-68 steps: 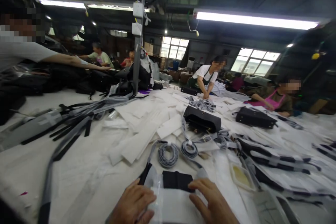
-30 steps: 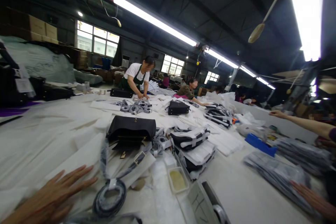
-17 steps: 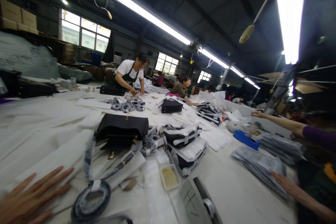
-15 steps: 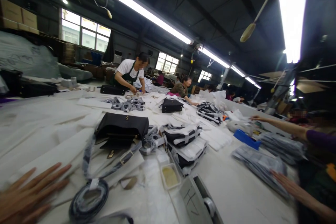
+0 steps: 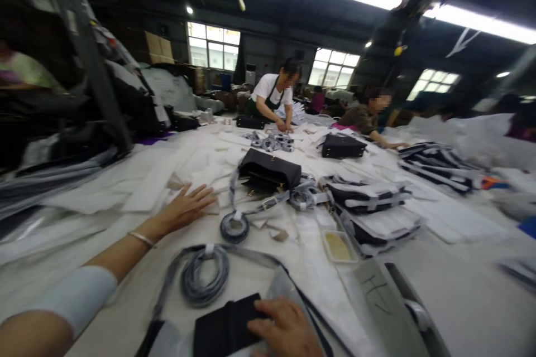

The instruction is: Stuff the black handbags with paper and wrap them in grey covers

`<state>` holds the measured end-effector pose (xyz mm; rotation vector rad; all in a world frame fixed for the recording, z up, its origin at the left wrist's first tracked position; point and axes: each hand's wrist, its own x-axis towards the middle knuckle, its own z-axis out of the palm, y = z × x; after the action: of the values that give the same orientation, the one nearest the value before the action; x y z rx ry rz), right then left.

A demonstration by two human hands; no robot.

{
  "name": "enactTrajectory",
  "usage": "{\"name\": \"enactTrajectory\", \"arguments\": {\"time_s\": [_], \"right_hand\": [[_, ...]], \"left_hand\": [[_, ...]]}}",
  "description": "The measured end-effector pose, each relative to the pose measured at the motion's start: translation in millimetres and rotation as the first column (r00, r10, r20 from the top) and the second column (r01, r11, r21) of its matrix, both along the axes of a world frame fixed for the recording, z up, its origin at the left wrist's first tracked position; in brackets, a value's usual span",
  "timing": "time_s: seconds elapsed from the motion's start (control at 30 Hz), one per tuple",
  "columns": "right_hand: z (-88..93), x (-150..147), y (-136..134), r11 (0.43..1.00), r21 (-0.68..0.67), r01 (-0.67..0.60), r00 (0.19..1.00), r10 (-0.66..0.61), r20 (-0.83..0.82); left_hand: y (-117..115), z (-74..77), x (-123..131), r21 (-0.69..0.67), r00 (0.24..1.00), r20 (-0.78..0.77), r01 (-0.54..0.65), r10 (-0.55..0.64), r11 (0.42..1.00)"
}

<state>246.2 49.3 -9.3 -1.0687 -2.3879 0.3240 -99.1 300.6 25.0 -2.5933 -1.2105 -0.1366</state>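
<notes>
My left hand [image 5: 190, 206] stretches forward over loose white paper sheets [image 5: 146, 187], open, its fingers extended and holding nothing. A bangle and a pale sleeve show on that arm. At the bottom edge my right hand [image 5: 288, 326] is closed over the right side of a black handbag [image 5: 226, 323]; its thumb is mostly hidden. The bag's wrapped strap ends in a coil [image 5: 205, 276] above it. Farther off stands another black handbag [image 5: 270, 170], its flap raised, with a buckled strap and a smaller wrapped coil [image 5: 234, 227] beside it.
A grey box [image 5: 379, 301] with handwritten marks and a tub of yellowish stuff [image 5: 339, 246] stand on the right. Behind them lie stacked black bags in white wrapping [image 5: 372, 206]. Two co-workers lean over the table's far side. A dark post [image 5: 94, 67] rises at left.
The view has swung left. My left hand has moved forward onto the paper sheets. My right hand and the near handbag have come into view; a co-worker's arms at right have left it.
</notes>
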Motion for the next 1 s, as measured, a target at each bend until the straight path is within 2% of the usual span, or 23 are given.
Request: {"name": "enactTrajectory", "arguments": {"time_s": [0.1,0.3,0.4,0.53,0.63,0.73,0.83,1.0], "right_hand": [[0.8,3,1,1.000,-0.004,0.014,0.999,-0.014,0.049],[9.7,4,-5,0.999,0.011,0.043,0.994,-0.044,0.104],[8.8,3,-5,0.998,0.030,0.048,0.992,-0.052,0.116],[10.6,2,-6,0.996,0.028,0.081,0.994,-0.083,0.068],[13.1,0,-8,0.995,0.020,0.095,0.994,-0.096,0.046],[14.0,0,-9,0.995,0.010,0.100,0.994,-0.100,0.039],[15.3,0,-9,0.995,-0.019,0.102,0.994,-0.101,0.034],[30.3,-6,-2,0.981,-0.137,0.138,0.988,-0.126,0.092]], "left_hand": [[-31,2.3,-12,-0.033,0.999,-0.040,-0.023,0.022,0.999],[-104,-9.0,-76,-0.076,0.995,-0.049,-0.094,0.091,0.993],[-115,-16.2,-103,-0.100,0.987,-0.036,-0.161,0.159,0.982],[-102,-12.7,-121,-0.158,0.970,0.011,-0.240,0.244,0.958],[-92,-0.4,-121,-0.224,0.948,0.070,-0.289,0.311,0.931],[-102,11.1,-113,-0.296,0.921,0.157,-0.300,0.356,0.907],[-135,11.0,-97,-0.375,0.873,0.271,-0.291,0.405,0.880],[-196,-14.6,-48,-0.539,0.765,0.449,-0.181,0.462,0.823]]}}
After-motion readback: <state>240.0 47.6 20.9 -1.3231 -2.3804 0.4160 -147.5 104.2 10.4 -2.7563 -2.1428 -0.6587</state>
